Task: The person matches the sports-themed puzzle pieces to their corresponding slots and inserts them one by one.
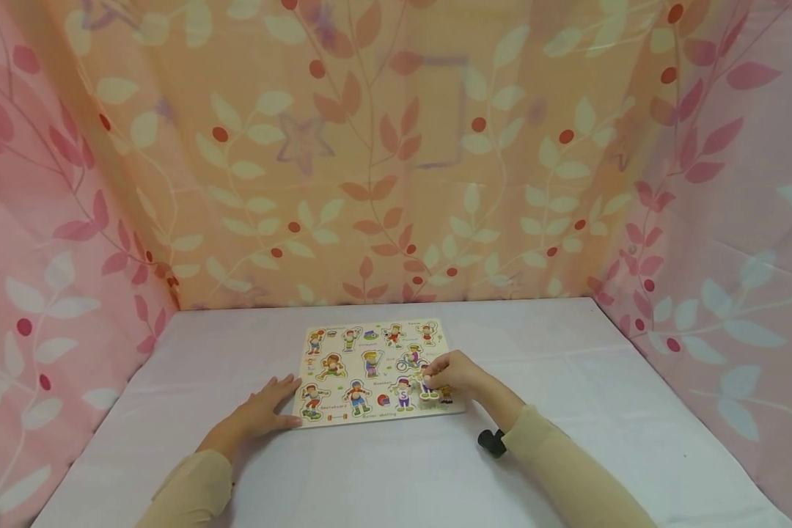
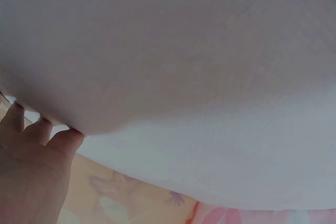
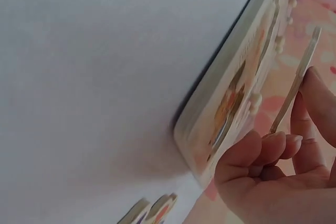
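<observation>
A flat wooden knob puzzle board [image 1: 343,330] printed with children playing sports lies on the white table. My right hand [image 1: 458,370] pinches a figure-shaped puzzle piece [image 1: 427,386] above the board's lower right part. In the right wrist view this thin wooden piece [image 3: 296,82] is edge-on and tilted, held apart from the board [image 3: 197,124] by thumb and fingers. Beside the board's left edge, my left hand [image 1: 264,407] rests with fingers extended, the thumb at the lower left corner. The left wrist view shows only part of that hand [image 2: 37,156].
Several figure pieces with small knobs sit in the board, such as the roller skater [image 1: 357,398]. Loose puzzle pieces [image 3: 160,208] lie on the table near the board in the right wrist view. Patterned curtains [image 1: 369,183] stand behind and along both sides of the table [image 1: 396,477].
</observation>
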Available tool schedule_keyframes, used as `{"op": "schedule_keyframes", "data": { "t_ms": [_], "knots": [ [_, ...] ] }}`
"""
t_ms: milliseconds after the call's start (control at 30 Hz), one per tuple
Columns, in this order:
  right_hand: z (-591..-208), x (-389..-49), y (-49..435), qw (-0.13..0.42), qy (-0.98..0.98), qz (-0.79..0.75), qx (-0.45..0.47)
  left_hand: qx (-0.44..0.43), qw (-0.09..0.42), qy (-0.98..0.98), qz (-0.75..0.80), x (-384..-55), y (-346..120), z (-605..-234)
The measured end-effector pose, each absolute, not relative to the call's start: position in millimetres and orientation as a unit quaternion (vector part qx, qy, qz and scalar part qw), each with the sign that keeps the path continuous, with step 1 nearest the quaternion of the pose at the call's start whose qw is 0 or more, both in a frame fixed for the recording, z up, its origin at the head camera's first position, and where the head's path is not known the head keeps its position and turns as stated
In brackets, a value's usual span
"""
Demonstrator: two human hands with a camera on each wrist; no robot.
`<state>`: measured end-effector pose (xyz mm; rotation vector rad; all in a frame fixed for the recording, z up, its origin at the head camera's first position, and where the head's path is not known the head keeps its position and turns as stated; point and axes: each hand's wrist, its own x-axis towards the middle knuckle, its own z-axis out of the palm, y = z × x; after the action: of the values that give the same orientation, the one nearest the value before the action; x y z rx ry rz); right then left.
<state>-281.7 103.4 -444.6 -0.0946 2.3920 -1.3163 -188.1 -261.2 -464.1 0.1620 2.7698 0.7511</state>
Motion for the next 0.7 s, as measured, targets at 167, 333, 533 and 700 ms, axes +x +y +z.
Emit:
{"op": "schedule_keyframes", "data": {
  "t_ms": [167, 333, 533, 700],
  "knots": [
    [-448.0, -280.1, 92.9, 0.204, 0.853, -0.479, -0.045, 0.059, 0.132, 0.955, 0.259, -187.9, -261.7, -463.8],
    [-454.3, -277.2, 83.2, 0.205, 0.841, -0.494, -0.073, 0.061, 0.131, 0.955, 0.258, -187.8, -263.0, -464.9],
    [-461.2, -277.9, 68.8, 0.191, 0.866, -0.450, -0.104, 0.066, 0.129, 0.956, 0.254, -188.8, -264.0, -465.8],
    [-461.9, -279.8, 60.2, 0.197, 0.887, -0.400, -0.121, 0.067, 0.129, 0.955, 0.259, -187.4, -264.2, -464.9]
  ]
}}
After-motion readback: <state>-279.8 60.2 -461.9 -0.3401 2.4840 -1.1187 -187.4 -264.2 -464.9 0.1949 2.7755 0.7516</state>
